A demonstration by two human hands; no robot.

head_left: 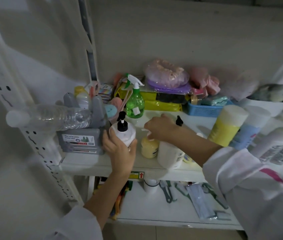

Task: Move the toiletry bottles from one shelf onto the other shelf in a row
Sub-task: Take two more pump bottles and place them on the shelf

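Observation:
My left hand [119,149] is wrapped around a white pump bottle [124,135] with a black pump, which stands near the front of the upper shelf [88,163]. My right hand [159,128] pinches the white cap of a small yellow bottle [148,148] just right of it. A large white bottle [170,155] with a black pump stands beside that, partly under my right forearm. A yellow-and-white bottle [227,125] and a blue-and-white bottle [249,130] lean at the right.
A green spray bottle [135,103] stands behind the bottles. A grey box [81,139] and a clear plastic bottle [50,116] sit at the left. A blue basket [205,110], yellow packs and pink items fill the back. The lower shelf [154,220] holds scissors and packets.

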